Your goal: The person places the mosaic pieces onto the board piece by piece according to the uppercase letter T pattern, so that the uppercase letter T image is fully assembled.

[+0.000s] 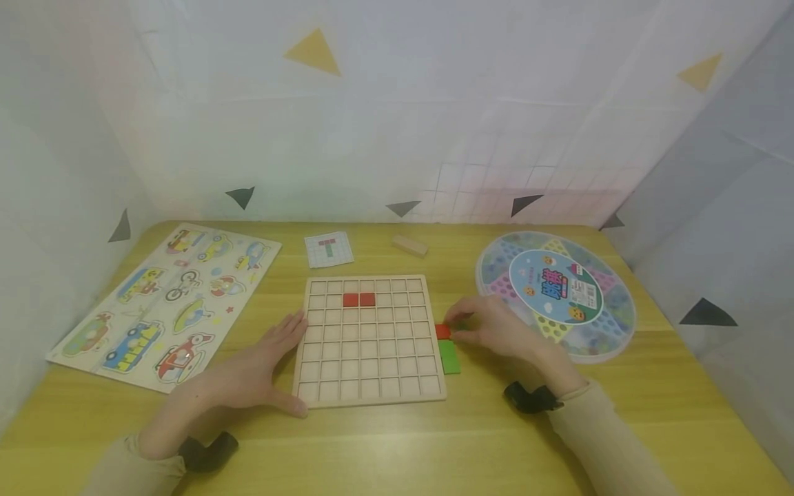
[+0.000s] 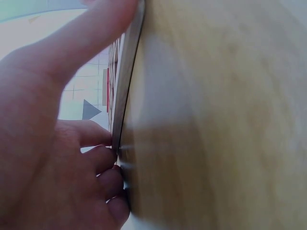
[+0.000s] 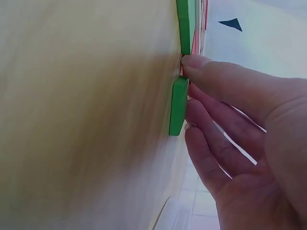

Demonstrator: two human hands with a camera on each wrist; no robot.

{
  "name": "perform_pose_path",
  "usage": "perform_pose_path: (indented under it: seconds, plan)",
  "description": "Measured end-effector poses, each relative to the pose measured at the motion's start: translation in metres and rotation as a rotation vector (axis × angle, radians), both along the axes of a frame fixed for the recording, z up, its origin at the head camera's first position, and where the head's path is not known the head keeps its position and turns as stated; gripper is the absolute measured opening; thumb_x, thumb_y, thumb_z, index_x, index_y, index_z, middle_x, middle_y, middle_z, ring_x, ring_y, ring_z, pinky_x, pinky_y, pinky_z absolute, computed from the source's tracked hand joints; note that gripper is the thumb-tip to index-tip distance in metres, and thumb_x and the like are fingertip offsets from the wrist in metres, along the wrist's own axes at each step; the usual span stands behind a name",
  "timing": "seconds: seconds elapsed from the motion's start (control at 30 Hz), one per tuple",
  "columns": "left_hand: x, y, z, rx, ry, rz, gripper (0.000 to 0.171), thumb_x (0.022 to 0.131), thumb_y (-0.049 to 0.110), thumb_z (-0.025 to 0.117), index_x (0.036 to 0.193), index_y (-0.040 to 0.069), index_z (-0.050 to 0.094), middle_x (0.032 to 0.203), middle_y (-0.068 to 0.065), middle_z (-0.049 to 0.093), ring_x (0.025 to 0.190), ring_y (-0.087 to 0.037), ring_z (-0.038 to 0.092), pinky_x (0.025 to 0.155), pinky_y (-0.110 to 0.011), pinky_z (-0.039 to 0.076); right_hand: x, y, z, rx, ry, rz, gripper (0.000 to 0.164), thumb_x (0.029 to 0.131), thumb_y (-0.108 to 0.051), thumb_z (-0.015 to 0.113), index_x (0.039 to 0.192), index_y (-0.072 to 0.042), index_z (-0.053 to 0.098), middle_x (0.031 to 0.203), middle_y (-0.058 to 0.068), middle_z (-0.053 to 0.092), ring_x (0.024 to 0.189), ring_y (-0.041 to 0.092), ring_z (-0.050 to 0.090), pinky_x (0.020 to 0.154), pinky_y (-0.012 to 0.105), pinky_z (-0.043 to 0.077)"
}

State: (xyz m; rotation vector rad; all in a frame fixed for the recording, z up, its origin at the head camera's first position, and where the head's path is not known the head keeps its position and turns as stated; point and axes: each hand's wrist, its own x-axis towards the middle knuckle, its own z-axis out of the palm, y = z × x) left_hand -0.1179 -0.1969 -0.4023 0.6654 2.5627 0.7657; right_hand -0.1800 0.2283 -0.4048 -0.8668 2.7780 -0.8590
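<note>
A wooden grid board (image 1: 372,405) lies flat in the middle of the table, with two red square tiles (image 1: 351,300) side by side in its second row. My left hand (image 1: 248,375) rests at the board's left side, fingers along the edge and thumb by the near corner. At the board's right edge, my right hand (image 1: 499,331) pinches a red tile (image 1: 442,332) between thumb and fingers. Just nearer to me lies a green tile (image 1: 449,357). In the right wrist view, another green tile (image 3: 179,105) stands close beside the fingers, largely hidden by the hand from above.
Behind the board lie a small pattern card (image 1: 329,249) with a red and green T shape and a wooden block (image 1: 410,246). A picture puzzle board (image 1: 167,303) is at left, a round game box (image 1: 556,296) at right. Fabric walls (image 1: 397,138) enclose the table.
</note>
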Motion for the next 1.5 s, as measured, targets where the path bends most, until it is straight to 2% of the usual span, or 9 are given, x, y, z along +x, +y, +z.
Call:
perform_pose_path:
  seconds: [0.67,1.5]
  plan:
    - [0.0002,-0.0007,0.0001,-0.002,0.02,-0.003,0.135,0.065,0.07,0.079,0.161,0.006,0.009,0.168,-0.015,-0.002,0.152,-0.045,0.003,0.12,-0.063,0.014,-0.0003,-0.0048,-0.0005,-0.023,0.026,-0.022,0.022,0.083,-0.016,0.081,0.105,-0.015,0.076,0.101,-0.004,0.076,0.096,0.014,0.069,0.088,0.04,0.057]
    - [0.0009,0.0,0.0006,-0.003,0.012,-0.004,0.135,0.065,0.07,0.079,0.161,0.005,0.009,0.168,-0.014,-0.002,0.153,-0.044,0.002,0.12,-0.063,0.014,0.0011,-0.0038,-0.003,-0.002,0.077,-0.024,0.021,0.081,-0.017,0.083,0.101,-0.015,0.076,0.098,-0.006,0.075,0.094,0.013,0.069,0.087,0.038,0.057]
